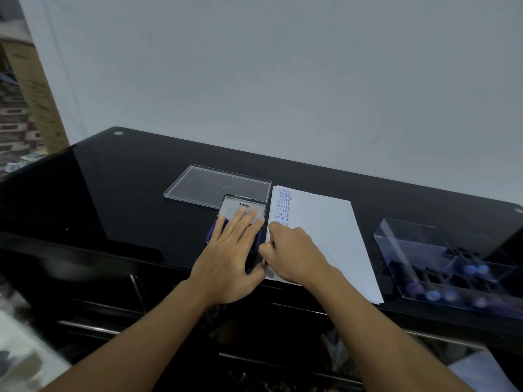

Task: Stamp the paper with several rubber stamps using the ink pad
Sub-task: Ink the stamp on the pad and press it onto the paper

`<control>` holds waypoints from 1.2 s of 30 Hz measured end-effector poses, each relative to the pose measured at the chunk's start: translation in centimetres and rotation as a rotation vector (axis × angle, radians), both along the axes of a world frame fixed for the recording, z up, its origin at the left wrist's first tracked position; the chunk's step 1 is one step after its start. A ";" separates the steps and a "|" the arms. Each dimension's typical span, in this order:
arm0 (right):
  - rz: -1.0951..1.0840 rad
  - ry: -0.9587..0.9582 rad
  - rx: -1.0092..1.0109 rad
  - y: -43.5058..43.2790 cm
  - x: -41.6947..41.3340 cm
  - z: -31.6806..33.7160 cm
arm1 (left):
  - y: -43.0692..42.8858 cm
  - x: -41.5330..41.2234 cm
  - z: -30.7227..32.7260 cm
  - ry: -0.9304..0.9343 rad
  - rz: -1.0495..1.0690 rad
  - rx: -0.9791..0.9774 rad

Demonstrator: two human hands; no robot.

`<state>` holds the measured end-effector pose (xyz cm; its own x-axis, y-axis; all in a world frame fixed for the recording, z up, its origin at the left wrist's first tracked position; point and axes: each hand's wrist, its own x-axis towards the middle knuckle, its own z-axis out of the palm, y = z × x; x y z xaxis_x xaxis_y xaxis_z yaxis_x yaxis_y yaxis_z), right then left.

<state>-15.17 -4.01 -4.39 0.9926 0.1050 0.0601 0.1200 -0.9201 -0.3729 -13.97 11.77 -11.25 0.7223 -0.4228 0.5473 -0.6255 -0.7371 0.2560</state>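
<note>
While ink pad (236, 207) was pinned by flat left hand (226, 261), paper (319, 236) beside it was stamped, stamp apparently clenched in right hand (294, 253); re-ink probably due.

Glossy black tabletop (135, 176), matt white paper (319, 222), clear plastic lid (203, 182)

White paper (322, 239) lies flat, with a column of blue AMENDED and SAMPLE prints down its left edge. The ink pad (240, 209) sits open just left of it.
</note>
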 end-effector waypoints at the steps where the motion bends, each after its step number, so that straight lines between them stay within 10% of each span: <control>1: 0.003 -0.001 -0.001 0.0 -0.1 0.1 | 0.0 0.0 0.0 -0.004 0.000 0.000; 28: 0.015 0.017 -0.011 -0.3 0.4 0.3 | -0.1 0.0 0.1 0.020 -0.001 0.018; 36: -0.135 -0.097 0.255 -1.5 1.3 2.3 | -0.1 -0.2 0.5 0.058 -0.009 -0.001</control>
